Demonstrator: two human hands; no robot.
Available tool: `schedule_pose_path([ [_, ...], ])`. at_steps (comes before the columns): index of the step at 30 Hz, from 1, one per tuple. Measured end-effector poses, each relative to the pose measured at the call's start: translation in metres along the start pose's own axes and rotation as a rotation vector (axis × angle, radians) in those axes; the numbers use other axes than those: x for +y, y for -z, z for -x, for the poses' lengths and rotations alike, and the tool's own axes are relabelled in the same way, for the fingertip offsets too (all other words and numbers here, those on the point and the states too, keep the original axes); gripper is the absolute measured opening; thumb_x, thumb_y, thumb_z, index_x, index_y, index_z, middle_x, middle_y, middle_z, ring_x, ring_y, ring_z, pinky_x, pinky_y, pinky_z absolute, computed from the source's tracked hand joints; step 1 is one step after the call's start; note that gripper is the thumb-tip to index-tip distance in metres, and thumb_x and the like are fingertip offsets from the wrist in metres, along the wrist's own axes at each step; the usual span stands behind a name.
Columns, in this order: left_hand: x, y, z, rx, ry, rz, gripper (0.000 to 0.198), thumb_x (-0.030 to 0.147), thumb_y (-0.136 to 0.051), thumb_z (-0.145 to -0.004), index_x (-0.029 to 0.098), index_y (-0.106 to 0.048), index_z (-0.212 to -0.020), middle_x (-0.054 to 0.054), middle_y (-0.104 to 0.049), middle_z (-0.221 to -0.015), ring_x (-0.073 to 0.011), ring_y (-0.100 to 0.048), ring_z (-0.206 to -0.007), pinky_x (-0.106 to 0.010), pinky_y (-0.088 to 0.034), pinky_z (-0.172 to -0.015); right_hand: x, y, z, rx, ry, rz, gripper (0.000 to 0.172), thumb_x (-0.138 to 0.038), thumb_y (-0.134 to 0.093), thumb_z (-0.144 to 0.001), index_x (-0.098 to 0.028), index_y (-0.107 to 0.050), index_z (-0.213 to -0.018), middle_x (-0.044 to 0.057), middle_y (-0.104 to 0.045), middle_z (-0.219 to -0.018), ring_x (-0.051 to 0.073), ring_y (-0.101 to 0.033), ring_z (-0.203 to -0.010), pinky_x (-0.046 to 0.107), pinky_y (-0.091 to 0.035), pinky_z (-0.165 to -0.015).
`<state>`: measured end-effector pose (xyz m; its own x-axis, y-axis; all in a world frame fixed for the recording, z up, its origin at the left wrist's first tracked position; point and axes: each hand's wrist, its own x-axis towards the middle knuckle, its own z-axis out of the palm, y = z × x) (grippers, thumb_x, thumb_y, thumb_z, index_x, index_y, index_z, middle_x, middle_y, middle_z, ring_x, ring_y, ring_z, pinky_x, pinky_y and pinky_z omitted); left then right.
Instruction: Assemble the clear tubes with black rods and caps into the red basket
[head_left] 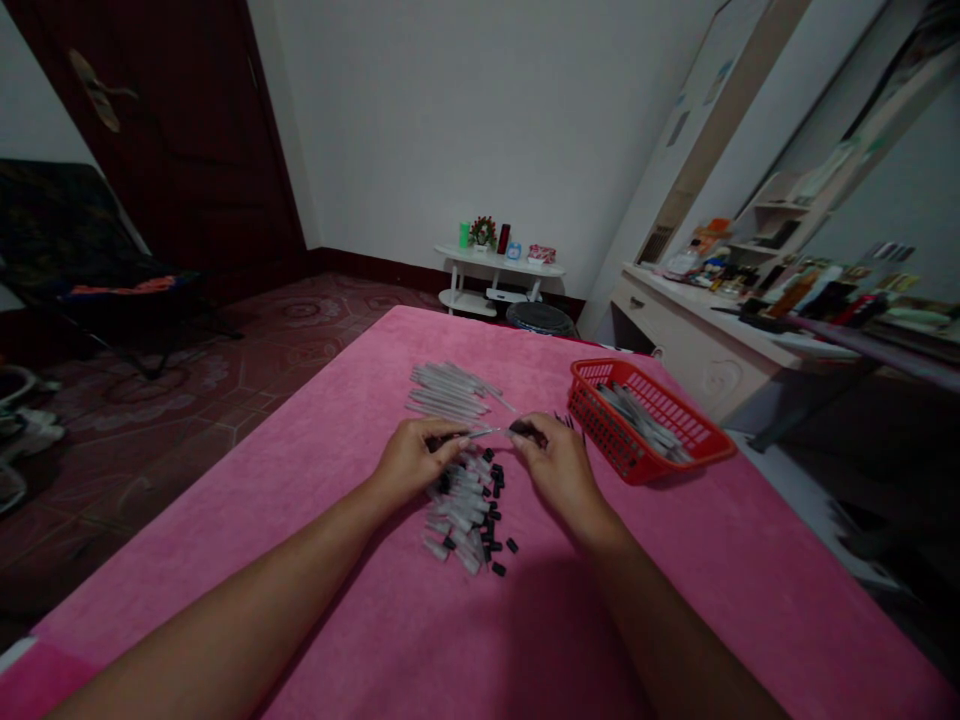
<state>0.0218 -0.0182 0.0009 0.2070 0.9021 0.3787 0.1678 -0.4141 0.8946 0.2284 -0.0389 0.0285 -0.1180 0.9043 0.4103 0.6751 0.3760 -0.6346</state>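
Presently, a slim rod (481, 433) is pinched in the left hand (407, 460) above the pink cloth (322, 570). A dark piece (520, 428) is gripped in the right hand (561, 465), facing the rod; contact cannot be confirmed. Translucent caps (461, 512) and black pieces (499, 569) are scattered below, pale tubes (444, 394) are laid beyond, and a red basket (709, 448) is placed to the right.

Dim, diffuse light leaves the pink plush cloth (420, 620) palest beyond the grip of the two bare hands (412, 460) (559, 465), darker nearer, under a broad soft shadow (577, 630). Far right of the grip, the white wooden dresser (697, 340) looks wide-angle stretched and slightly blurred.
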Motion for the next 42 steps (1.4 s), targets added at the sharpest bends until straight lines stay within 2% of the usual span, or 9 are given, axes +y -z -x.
schedule_pose_path([
  [6,0.003,0.0,0.001,-0.021,-0.006,-0.012,0.018,0.024,-0.07,-0.07,0.022,-0.077,-0.087,-0.009,-0.074,-0.089,-0.0248,-0.067,-0.081,-0.032,-0.049,-0.076,-0.004,0.002,0.001,0.0,0.044,0.067,0.014,-0.018,-0.053,-0.082,-0.019,-0.067,-0.086,0.006,-0.068,-0.089,0.019,-0.06,-0.084,0.029,-0.042,-0.074],
  [9,0.003,0.0,0.001,-0.056,-0.027,-0.051,0.02,0.026,-0.067,-0.073,0.023,-0.076,-0.091,-0.008,-0.074,-0.091,-0.0253,-0.067,-0.084,-0.033,-0.05,-0.076,-0.005,0.003,0.001,0.001,0.065,0.093,0.014,-0.017,-0.052,-0.083,-0.019,-0.066,-0.087,0.006,-0.067,-0.088,0.019,-0.059,-0.084,0.029,-0.042,-0.075],
  [15,0.002,0.0,0.002,-0.172,0.031,-0.067,0.023,0.031,-0.057,-0.081,0.018,-0.076,-0.085,-0.007,-0.074,-0.078,-0.0221,-0.066,-0.069,-0.03,-0.05,-0.067,-0.007,0.008,0.0,-0.044,0.156,0.135,0.016,-0.016,-0.051,-0.086,-0.02,-0.066,-0.089,0.006,-0.065,-0.092,0.019,-0.059,-0.087,0.029,-0.042,-0.078],
  [25,0.003,-0.001,0.003,-0.27,0.121,-0.074,0.037,0.039,-0.051,-0.085,0.012,-0.075,-0.077,-0.005,-0.07,-0.066,-0.0172,-0.059,-0.058,-0.025,-0.042,-0.055,-0.006,0.007,0.001,-0.11,0.299,0.127,0.019,-0.012,-0.048,-0.086,-0.019,-0.065,-0.091,0.007,-0.064,-0.09,0.019,-0.057,-0.088,0.03,-0.042,-0.08],
  [30,-0.001,-0.001,0.003,-0.233,0.087,-0.113,0.033,0.036,-0.052,-0.084,0.013,-0.075,-0.079,-0.008,-0.072,-0.072,-0.0198,-0.063,-0.065,-0.026,-0.044,-0.059,-0.008,0.002,0.003,-0.085,0.238,0.097,0.018,-0.013,-0.048,-0.087,-0.017,-0.066,-0.086,0.007,-0.064,-0.087,0.018,-0.058,-0.083,0.028,-0.042,-0.076],
  [36,0.009,0.001,0.009,-0.152,-0.096,-0.459,0.024,0.028,-0.053,-0.084,0.018,-0.074,-0.078,-0.004,-0.071,-0.071,-0.0159,-0.061,-0.064,-0.025,-0.04,-0.061,-0.014,-0.002,0.004,-0.056,0.165,0.039,0.018,-0.009,-0.052,-0.08,-0.016,-0.068,-0.078,0.006,-0.066,-0.08,0.017,-0.058,-0.078,0.027,-0.042,-0.072],
  [42,0.01,0.002,0.014,-0.069,-0.268,-0.697,0.021,0.031,-0.055,-0.084,0.021,-0.073,-0.089,-0.004,-0.072,-0.079,-0.0177,-0.065,-0.07,-0.026,-0.041,-0.062,-0.01,-0.008,0.005,-0.085,-0.059,-0.197,0.015,-0.013,-0.052,-0.074,-0.016,-0.067,-0.073,0.003,-0.065,-0.068,0.015,-0.058,-0.064,0.024,-0.042,-0.06],
])
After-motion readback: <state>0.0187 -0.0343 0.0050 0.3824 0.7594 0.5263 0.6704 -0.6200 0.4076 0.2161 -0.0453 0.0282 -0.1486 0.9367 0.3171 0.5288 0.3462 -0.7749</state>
